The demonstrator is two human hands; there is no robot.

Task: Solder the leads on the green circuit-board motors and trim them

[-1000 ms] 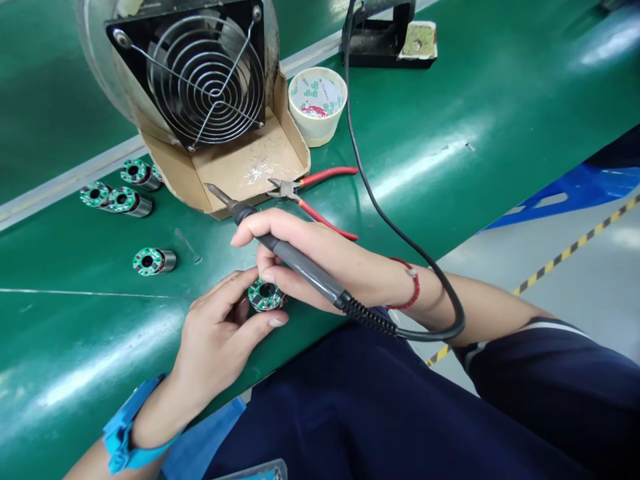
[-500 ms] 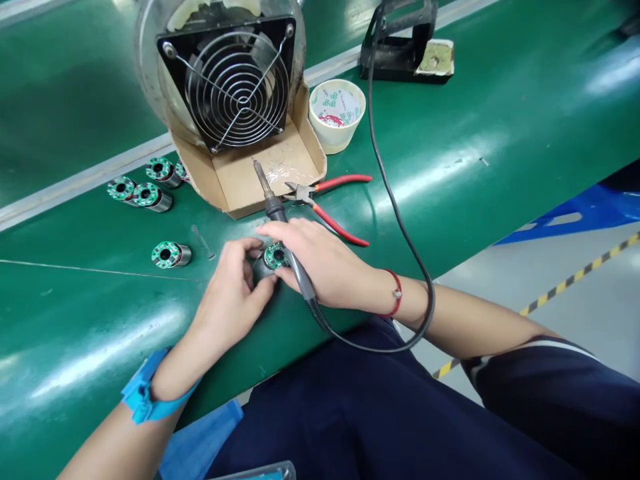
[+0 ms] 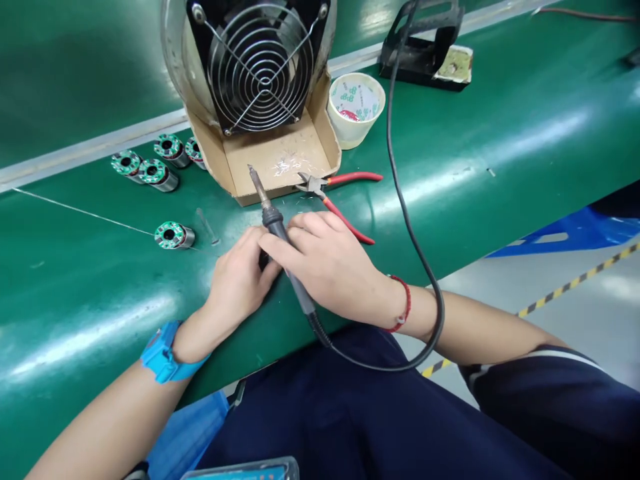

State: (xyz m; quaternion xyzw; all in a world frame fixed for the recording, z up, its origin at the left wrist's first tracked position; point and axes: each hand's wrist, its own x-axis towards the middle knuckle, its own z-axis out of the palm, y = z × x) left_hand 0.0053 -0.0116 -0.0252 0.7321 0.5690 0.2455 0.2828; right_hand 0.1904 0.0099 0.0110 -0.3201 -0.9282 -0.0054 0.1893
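Note:
My right hand (image 3: 335, 263) is closed around the handle of a soldering iron (image 3: 287, 250), whose tip points up and away toward the cardboard tray. My left hand (image 3: 240, 273) is curled right beside it, the fingers of both hands meeting. The small motor with a round green circuit board, seen between them a moment ago, is now hidden by the fingers. To the left, a similar motor (image 3: 174, 235) stands upright on the green bench. Red-handled cutting pliers (image 3: 345, 180) lie beyond my right hand, jaws against the tray's edge.
A fan with a wire guard (image 3: 265, 83) stands behind the cardboard tray (image 3: 280, 153), which holds wire clippings. Several more motors (image 3: 159, 175) are at the left. A white tape roll (image 3: 356, 110), a soldering iron stand (image 3: 425, 57) and the iron's cable (image 3: 400, 173) are to the right.
My hands have drawn together and covered the motor that showed between them. The iron has tilted slightly further left. The whole view has shifted a little.

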